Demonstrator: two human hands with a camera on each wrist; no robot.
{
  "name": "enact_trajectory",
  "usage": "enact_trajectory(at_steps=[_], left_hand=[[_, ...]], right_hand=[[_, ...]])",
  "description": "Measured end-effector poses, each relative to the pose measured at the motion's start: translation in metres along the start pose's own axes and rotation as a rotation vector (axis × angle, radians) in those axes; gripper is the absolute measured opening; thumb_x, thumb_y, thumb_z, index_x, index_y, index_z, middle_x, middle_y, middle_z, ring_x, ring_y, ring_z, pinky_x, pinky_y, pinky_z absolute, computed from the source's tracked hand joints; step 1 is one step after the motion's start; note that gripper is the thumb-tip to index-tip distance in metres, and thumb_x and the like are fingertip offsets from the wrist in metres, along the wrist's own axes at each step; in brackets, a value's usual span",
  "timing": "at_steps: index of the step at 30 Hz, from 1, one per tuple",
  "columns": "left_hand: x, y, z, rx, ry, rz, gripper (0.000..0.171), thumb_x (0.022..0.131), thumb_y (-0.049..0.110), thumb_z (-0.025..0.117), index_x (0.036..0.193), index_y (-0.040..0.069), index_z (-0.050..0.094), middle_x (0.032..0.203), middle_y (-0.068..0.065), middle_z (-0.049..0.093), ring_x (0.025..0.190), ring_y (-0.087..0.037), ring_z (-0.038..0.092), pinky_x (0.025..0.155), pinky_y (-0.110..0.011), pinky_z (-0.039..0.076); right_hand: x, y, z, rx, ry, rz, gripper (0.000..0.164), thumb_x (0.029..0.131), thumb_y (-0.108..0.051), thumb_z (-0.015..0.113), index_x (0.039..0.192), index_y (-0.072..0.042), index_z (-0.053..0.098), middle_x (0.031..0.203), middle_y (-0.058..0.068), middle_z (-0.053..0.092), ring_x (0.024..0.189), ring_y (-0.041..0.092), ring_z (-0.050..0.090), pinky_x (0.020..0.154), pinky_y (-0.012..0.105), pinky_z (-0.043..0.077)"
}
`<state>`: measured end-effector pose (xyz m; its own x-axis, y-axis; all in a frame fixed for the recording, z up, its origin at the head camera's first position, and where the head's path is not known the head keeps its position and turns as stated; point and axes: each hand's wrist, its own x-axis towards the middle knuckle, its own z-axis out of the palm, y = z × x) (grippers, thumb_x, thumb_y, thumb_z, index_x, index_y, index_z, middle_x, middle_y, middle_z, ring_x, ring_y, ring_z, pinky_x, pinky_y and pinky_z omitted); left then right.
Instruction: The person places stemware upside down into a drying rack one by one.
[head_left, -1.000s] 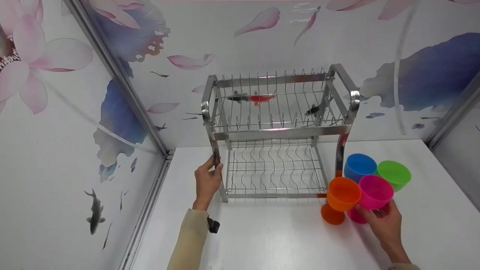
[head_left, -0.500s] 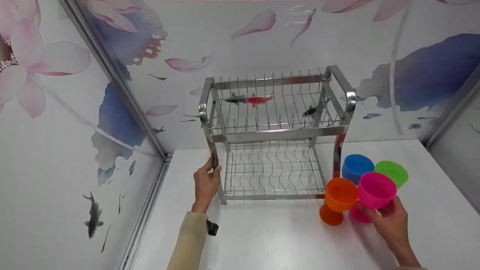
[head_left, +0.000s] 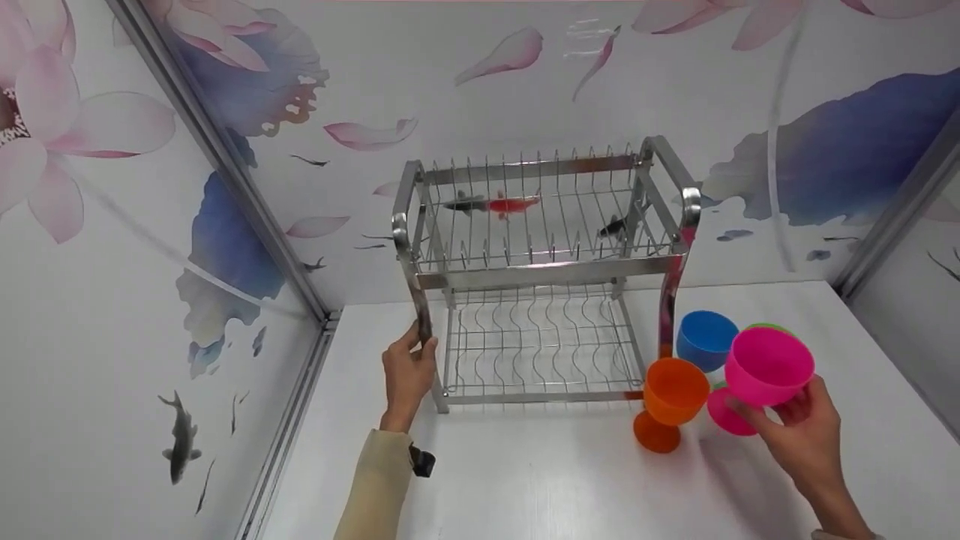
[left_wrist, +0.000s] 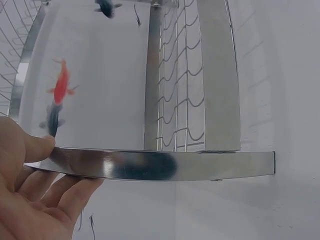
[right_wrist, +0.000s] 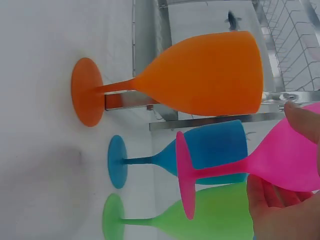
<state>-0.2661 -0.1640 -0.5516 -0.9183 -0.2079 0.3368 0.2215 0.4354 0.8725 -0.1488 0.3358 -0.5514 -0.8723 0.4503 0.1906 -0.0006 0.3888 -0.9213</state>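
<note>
My left hand (head_left: 409, 379) grips the front left leg of a two-tier metal dish rack (head_left: 547, 274); in the left wrist view its thumb and fingers lie on either side of that metal upright (left_wrist: 135, 165). With my right hand (head_left: 806, 435) I hold a pink goblet (head_left: 769, 367) by its bowl, its foot raised off the table. An orange goblet (head_left: 675, 390) stands upright just left of it, by the rack's front right corner. Behind are a blue goblet (head_left: 706, 341) and a green goblet (right_wrist: 215, 215), the latter mostly hidden by the pink one in the head view.
The rack's upper tier (head_left: 525, 217) has wire slots and its lower tier (head_left: 540, 341) wavy wires. A white table (head_left: 540, 480) lies under everything. Walls with printed lotus flowers and fish stand behind and at both sides, with a metal frame (head_left: 225, 165) at the left corner.
The pink goblet has risen off the table and moved right, away from the orange one, in my right hand. It now covers most of the green goblet. My left hand keeps its grip.
</note>
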Motion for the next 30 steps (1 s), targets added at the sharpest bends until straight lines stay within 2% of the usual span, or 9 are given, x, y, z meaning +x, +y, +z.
enact_trajectory(at_steps=[8, 11, 15, 19, 22, 25, 27, 28, 30], left_hand=[[-0.006, 0.000, -0.005, 0.017, 0.017, 0.002, 0.048, 0.101, 0.006, 0.072, 0.147, -0.002, 0.061, 0.137, -0.023, 0.070, 0.102, -0.039, 0.079, 0.083, -0.041, 0.068], [-0.009, 0.001, -0.014, -0.004, -0.007, -0.027, 0.047, 0.101, 0.006, 0.073, 0.146, 0.001, 0.063, 0.139, -0.021, 0.069, 0.100, -0.037, 0.080, 0.081, -0.035, 0.068], [-0.011, 0.006, -0.026, -0.014, -0.049, -0.060, 0.046, 0.101, 0.010, 0.074, 0.145, 0.004, 0.065, 0.147, -0.020, 0.064, 0.107, -0.036, 0.078, 0.086, -0.038, 0.067], [-0.015, 0.016, -0.039, 0.007, -0.053, -0.027, 0.049, 0.100, 0.014, 0.077, 0.146, 0.005, 0.064, 0.152, -0.020, 0.060, 0.120, -0.040, 0.073, 0.094, -0.043, 0.065], [-0.018, 0.027, -0.046, 0.027, -0.058, 0.029, 0.050, 0.099, 0.016, 0.079, 0.146, 0.007, 0.064, 0.150, -0.018, 0.062, 0.124, -0.041, 0.071, 0.100, -0.045, 0.063], [-0.022, 0.039, -0.049, 0.030, -0.083, 0.087, 0.052, 0.098, 0.018, 0.080, 0.145, 0.006, 0.063, 0.149, -0.016, 0.064, 0.126, -0.041, 0.070, 0.104, -0.047, 0.061], [-0.025, 0.046, -0.049, 0.023, -0.109, 0.132, 0.052, 0.098, 0.021, 0.080, 0.145, 0.005, 0.063, 0.146, -0.017, 0.065, 0.126, -0.042, 0.070, 0.105, -0.048, 0.060], [-0.027, 0.050, -0.048, 0.015, -0.123, 0.157, 0.053, 0.098, 0.022, 0.080, 0.145, 0.004, 0.063, 0.146, -0.017, 0.066, 0.127, -0.043, 0.069, 0.105, -0.048, 0.060], [-0.030, 0.059, -0.047, 0.002, -0.148, 0.198, 0.053, 0.098, 0.024, 0.080, 0.145, 0.006, 0.063, 0.145, -0.017, 0.066, 0.127, -0.041, 0.070, 0.105, -0.048, 0.060]], right_hand=[[0.006, -0.033, -0.011, 0.072, -0.032, -0.211, 0.091, 0.078, 0.013, 0.087, 0.156, -0.008, 0.047, 0.135, -0.015, 0.058, 0.121, 0.006, 0.059, 0.089, 0.004, 0.053], [0.007, -0.048, -0.017, 0.033, -0.055, -0.278, 0.090, 0.076, 0.013, 0.089, 0.155, -0.005, 0.049, 0.133, -0.016, 0.060, 0.118, 0.005, 0.060, 0.089, 0.004, 0.053], [0.010, -0.068, -0.027, -0.046, -0.095, -0.382, 0.091, 0.073, 0.012, 0.092, 0.153, -0.004, 0.052, 0.130, -0.021, 0.060, 0.113, 0.001, 0.060, 0.087, 0.002, 0.052], [0.015, -0.087, -0.030, -0.126, -0.143, -0.482, 0.096, 0.069, 0.009, 0.096, 0.154, -0.007, 0.054, 0.129, -0.031, 0.056, 0.112, -0.007, 0.057, 0.087, -0.001, 0.049], [0.016, -0.099, -0.027, -0.165, -0.169, -0.557, 0.099, 0.065, 0.009, 0.097, 0.154, -0.010, 0.056, 0.129, -0.023, 0.061, 0.112, -0.010, 0.056, 0.088, -0.002, 0.047], [0.015, -0.110, -0.021, -0.198, -0.190, -0.640, 0.100, 0.062, 0.011, 0.098, 0.152, -0.010, 0.058, 0.128, -0.001, 0.069, 0.114, -0.013, 0.053, 0.090, -0.002, 0.046], [0.014, -0.117, -0.017, -0.223, -0.205, -0.693, 0.101, 0.060, 0.013, 0.098, 0.151, -0.008, 0.059, 0.129, 0.012, 0.069, 0.117, -0.013, 0.052, 0.091, -0.002, 0.045], [0.013, -0.120, -0.015, -0.240, -0.210, -0.715, 0.102, 0.059, 0.013, 0.098, 0.151, -0.008, 0.059, 0.130, 0.016, 0.069, 0.118, -0.011, 0.052, 0.091, -0.002, 0.044], [0.013, -0.127, -0.011, -0.274, -0.214, -0.755, 0.102, 0.057, 0.014, 0.099, 0.149, -0.007, 0.060, 0.132, 0.017, 0.068, 0.120, 0.001, 0.058, 0.093, -0.004, 0.040]])
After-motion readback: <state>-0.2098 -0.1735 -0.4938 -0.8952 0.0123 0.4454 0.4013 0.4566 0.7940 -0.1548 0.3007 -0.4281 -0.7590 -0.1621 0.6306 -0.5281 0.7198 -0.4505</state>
